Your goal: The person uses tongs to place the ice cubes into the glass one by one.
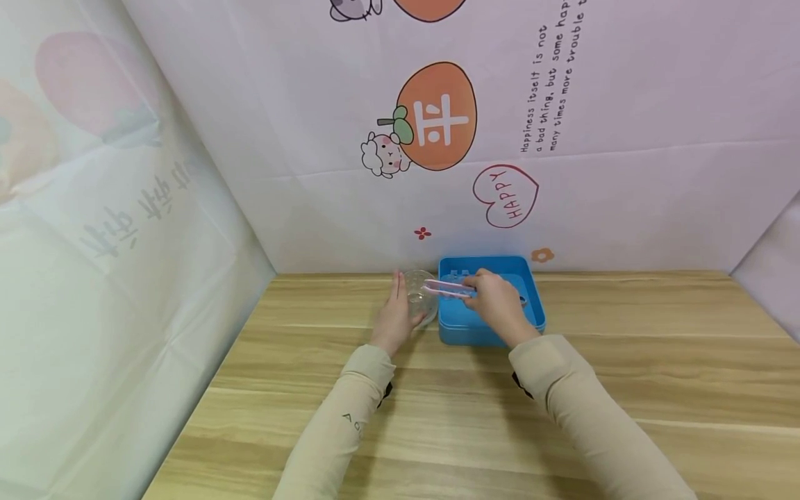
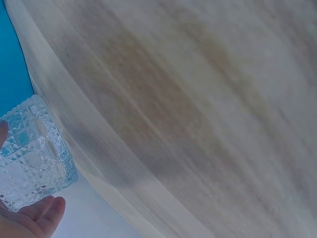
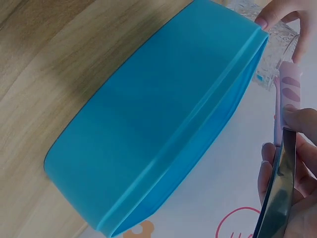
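Observation:
My left hand (image 1: pixel 394 316) holds a clear cut-glass bowl (image 1: pixel 421 305), thumb on the near side and fingers along the left. A diamond pattern shows on the glass bowl (image 2: pixel 34 153) in the left wrist view. My right hand (image 1: pixel 496 303) grips a pair of tongs (image 3: pixel 290 94) with pink ends and metal arms. Over the bowl's right rim are the tong tips, their two arms slightly apart. Directly right of the bowl stands an open blue box (image 1: pixel 475 336), with my right hand above it. Small clear pieces (image 1: pixel 460 273) lie in its back left part, partly hidden by the tongs.
Bowl and box stand at the back of a wood-grain table (image 1: pixel 437 430), close to a white printed cloth wall (image 1: pixel 350 229). Another white cloth (image 1: pixel 206 298) hangs along the left side of the table.

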### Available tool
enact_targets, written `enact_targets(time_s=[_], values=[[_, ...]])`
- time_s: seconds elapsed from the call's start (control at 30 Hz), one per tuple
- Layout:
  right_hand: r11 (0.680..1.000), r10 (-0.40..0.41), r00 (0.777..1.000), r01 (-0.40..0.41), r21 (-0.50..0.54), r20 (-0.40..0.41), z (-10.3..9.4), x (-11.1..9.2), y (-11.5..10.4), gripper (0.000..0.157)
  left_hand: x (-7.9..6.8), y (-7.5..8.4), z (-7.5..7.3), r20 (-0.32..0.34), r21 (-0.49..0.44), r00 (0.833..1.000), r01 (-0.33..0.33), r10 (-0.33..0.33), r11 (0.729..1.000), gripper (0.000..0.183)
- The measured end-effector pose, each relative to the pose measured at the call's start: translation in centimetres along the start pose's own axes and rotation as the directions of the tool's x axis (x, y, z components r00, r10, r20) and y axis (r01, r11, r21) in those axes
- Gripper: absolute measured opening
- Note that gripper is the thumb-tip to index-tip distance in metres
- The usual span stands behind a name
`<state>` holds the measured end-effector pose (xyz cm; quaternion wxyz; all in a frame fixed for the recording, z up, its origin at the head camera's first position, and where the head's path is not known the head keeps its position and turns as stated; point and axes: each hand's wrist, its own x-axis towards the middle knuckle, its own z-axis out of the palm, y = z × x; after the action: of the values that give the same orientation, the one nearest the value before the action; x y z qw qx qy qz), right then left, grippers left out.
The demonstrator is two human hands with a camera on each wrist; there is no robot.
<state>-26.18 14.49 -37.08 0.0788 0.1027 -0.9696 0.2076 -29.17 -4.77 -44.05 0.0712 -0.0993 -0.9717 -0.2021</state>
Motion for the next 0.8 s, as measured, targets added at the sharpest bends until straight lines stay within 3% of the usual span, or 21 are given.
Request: enact_targets(time_s=[0.8], values=[[0.999,0.033,0.999,-0.033,0.009,0.036,0.17,0.17,0.02,0.039,0.06,-0.12,-0.04,0.010,0.022,1.000,0.005,-0.005,1.000,0.093]])
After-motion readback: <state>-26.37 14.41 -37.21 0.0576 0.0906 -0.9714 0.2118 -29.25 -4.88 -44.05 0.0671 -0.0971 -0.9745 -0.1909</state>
